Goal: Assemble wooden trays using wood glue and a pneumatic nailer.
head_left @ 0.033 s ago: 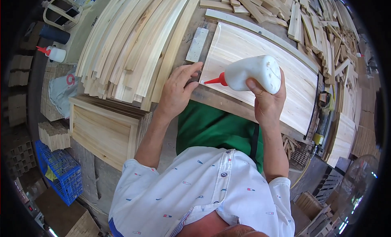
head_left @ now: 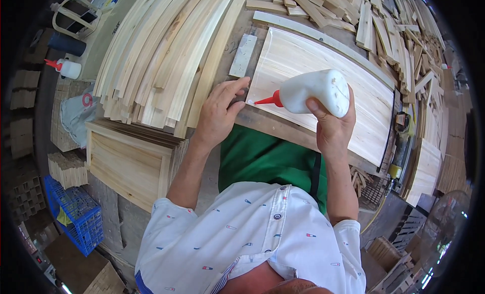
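A white squeeze bottle (head_left: 305, 89) with a red pointed nozzle lies tilted on its side in the grip of my right hand (head_left: 334, 127). Its tip meets the near left corner of a pale wooden panel (head_left: 303, 49), where a small spot of white glue (head_left: 251, 102) shows. A thin glossy line runs along the panel's left edge. Just left of that corner, my left hand (head_left: 220, 109) hovers with fingers bent and thumb apart, holding nothing.
Long wooden strips (head_left: 166, 51) are stacked at the left, with framed panels (head_left: 126, 160) nearer me. A metal bar (head_left: 323, 38) borders the panel's far side; a short metal block (head_left: 243, 55) sits left. Loose wood offcuts (head_left: 379, 31) pile up far right. A second glue bottle (head_left: 70, 68) stands far left.
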{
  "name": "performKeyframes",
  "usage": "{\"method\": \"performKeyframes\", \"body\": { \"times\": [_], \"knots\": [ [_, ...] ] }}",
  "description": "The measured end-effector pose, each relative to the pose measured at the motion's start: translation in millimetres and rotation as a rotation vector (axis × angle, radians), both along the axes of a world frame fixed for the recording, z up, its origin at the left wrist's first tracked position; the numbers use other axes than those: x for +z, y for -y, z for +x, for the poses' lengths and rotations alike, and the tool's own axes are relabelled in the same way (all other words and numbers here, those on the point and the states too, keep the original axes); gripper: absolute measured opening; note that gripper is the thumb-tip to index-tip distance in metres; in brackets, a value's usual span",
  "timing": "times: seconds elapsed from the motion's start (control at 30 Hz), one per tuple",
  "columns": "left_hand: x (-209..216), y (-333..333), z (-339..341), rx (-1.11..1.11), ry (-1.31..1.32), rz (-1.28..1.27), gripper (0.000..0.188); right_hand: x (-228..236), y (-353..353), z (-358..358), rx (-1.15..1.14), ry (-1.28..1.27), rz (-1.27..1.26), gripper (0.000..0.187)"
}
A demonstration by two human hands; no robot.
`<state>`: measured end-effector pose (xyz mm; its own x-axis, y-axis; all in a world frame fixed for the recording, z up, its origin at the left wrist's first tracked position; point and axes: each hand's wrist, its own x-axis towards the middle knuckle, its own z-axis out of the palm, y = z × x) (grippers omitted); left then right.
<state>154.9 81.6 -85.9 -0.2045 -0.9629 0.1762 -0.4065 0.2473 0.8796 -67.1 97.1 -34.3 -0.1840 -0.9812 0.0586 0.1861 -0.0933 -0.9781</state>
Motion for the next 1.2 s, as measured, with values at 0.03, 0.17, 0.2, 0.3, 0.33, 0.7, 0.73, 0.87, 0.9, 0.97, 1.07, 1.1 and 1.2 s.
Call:
{"method": "performKeyframes", "body": {
  "times": [0.03, 0.17, 0.2, 0.3, 0.33, 0.7, 0.73, 0.87, 0.9, 0.97, 1.07, 1.1, 1.2],
  "knots": [
    [0, 0, 0, 0.006, 0.0, -0.009, 0.054, 0, -2, -4, -0.021, -0.017, 0.004, 0.062],
    [1, -1, -1, 0.02, -0.023, -0.004, 0.051, 0, -18, -31, -0.09, 0.001, 0.016, 0.063],
    [0, 0, -1, 0.021, -0.017, -0.003, 0.051, -1, -23, -40, -0.107, -0.005, 0.018, 0.063],
    [-1, 0, -2, 0.012, -0.005, -0.017, 0.049, -1, -42, -67, -0.193, 0.046, 0.028, 0.065],
    [0, 0, -2, 0.008, 0.003, -0.025, 0.049, -1, -48, -75, -0.215, 0.034, 0.032, 0.065],
    [-3, 0, -1, 0.037, 0.046, -0.009, 0.048, -12, -122, -177, -0.541, 0.026, -0.039, 0.05],
    [-3, 0, -2, 0.046, 0.039, 0.003, 0.048, -12, -129, -187, -0.572, 0.025, -0.036, 0.049],
    [-3, 0, 0, 0.049, 0.004, 0.088, 0.048, -12, -154, -219, -0.671, -0.076, -0.066, 0.04],
    [-3, 0, 1, 0.051, 0.018, 0.096, 0.048, -10, -159, -224, -0.707, -0.066, -0.068, 0.045],
    [-4, 0, 1, 0.053, 0.032, 0.118, 0.047, -5, -167, -234, -0.762, -0.087, -0.083, 0.05],
    [-6, -2, 4, 0.056, -0.002, 0.149, 0.045, -2, -180, -250, -0.812, -0.121, -0.066, 0.049],
    [-4, -2, 3, 0.045, 0.001, 0.151, 0.045, -2, -184, -256, -0.83, -0.146, -0.054, 0.048],
    [-2, -1, 1, 0.048, 0.045, 0.144, 0.045, 1, -189, -263, -0.884, -0.158, -0.062, 0.046]
  ]
}}
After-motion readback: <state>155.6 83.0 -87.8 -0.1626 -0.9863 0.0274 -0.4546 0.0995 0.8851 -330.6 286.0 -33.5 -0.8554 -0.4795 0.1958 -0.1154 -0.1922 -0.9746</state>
